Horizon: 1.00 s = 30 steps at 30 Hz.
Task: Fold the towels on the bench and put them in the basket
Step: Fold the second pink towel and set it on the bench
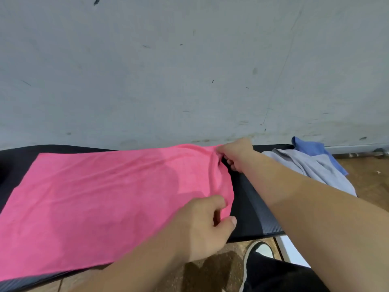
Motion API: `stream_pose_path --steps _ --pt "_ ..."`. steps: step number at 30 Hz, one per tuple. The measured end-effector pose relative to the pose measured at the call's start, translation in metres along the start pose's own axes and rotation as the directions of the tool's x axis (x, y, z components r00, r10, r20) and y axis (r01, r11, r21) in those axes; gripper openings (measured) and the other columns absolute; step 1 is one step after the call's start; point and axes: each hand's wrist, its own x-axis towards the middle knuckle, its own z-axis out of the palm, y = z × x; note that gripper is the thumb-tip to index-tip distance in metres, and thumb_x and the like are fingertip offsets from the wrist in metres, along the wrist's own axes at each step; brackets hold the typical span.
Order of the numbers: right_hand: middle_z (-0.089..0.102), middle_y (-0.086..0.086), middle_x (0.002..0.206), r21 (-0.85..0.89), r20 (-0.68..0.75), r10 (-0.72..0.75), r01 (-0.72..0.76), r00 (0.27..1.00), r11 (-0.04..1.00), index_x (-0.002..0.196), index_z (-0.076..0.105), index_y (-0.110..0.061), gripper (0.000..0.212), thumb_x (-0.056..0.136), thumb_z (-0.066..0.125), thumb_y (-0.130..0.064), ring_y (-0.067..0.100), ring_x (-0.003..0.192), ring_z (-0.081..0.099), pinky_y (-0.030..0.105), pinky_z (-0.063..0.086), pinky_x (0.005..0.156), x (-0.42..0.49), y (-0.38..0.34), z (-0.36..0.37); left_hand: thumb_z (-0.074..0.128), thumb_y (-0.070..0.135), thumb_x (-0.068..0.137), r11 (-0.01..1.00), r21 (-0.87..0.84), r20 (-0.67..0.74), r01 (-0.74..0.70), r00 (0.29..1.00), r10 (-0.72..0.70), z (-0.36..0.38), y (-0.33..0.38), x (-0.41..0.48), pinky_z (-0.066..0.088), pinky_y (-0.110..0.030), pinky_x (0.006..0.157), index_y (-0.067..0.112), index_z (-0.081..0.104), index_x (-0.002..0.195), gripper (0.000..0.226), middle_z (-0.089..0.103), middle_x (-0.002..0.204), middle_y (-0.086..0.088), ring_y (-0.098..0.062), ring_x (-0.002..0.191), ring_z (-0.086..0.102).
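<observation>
Creased, fuzzy pink towel [101,197] lies spread on the black ribbed worktop [252,209]; left hand [202,226] pinches its near corner, right hand [234,154] its far corner.

The black padded surface [252,211] carries a pink towel [94,197] spread flat, with a crumpled grey towel [311,165] and a blue towel [311,147] heaped at its right end.

The left grip [202,225] and right grip [236,154] are bare hands on bare forearms [315,207]; one leg wears black trousers [280,277] and a black sneaker [255,255] (white toe cap [264,249]).
</observation>
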Motion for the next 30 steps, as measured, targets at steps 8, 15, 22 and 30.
stream_pose_path --steps 8,15,22,30 --pt "0.068 0.018 0.066 -0.474 0.044 -0.032 0.049 0.999 0.879 0.082 0.064 0.002 0.043 0.092 0.058 -0.039 0.032 0.056 0.07 0.036 0.059 0.052 -0.009 0.001 -0.006 0.055 0.049 0.1 0.99 0.102 -0.1 -0.092 0.99 0.102 -0.005 0.006 -0.018 0.035 -0.039 0.054 0.018 0.033 0.066 0.051 0.039 0.051 0.001 -0.015 0.049 0.034" --pt "0.053 0.009 0.064 -0.064 -0.081 -0.314 0.31 0.946 0.949 0.072 0.058 -0.009 0.024 0.087 0.07 -0.024 0.023 0.06 0.052 0.034 0.044 0.056 0.012 0.003 0.009 0.056 0.051 0.096 0.966 0.254 -0.214 -0.047 0.971 0.104 -0.015 0.0 -0.019 0.043 -0.038 0.067 0.022 0.036 0.066 0.047 0.047 0.073 0.004 -0.011 0.066 0.041" --pt "0.039 0.004 0.071 0.182 -0.179 -0.329 0.36 0.927 0.915 0.077 0.063 0.008 0.047 0.088 0.071 -0.037 0.021 0.067 0.033 0.034 0.032 0.062 0.019 0.009 -0.005 0.069 0.042 0.096 0.97 -0.242 -0.165 0.023 0.984 -0.065 -0.001 0.008 -0.022 0.035 -0.025 0.054 0.013 0.059 0.073 0.037 0.044 0.054 0.011 -0.004 0.049 0.04" --pt "0.05 0.004 0.063 0.162 -0.291 -0.38 0.437 0.878 0.885 0.073 0.069 0.003 0.046 0.085 0.073 -0.042 0.017 0.063 0.045 0.034 0.042 0.061 0.006 -0.005 -0.058 0.063 0.041 0.099 0.929 -0.366 -0.057 -0.05 0.998 0.031 0.037 0.053 -0.004 0.041 -0.029 0.06 0.029 0.057 0.062 0.04 0.043 0.053 0.014 -0.005 0.055 0.041"
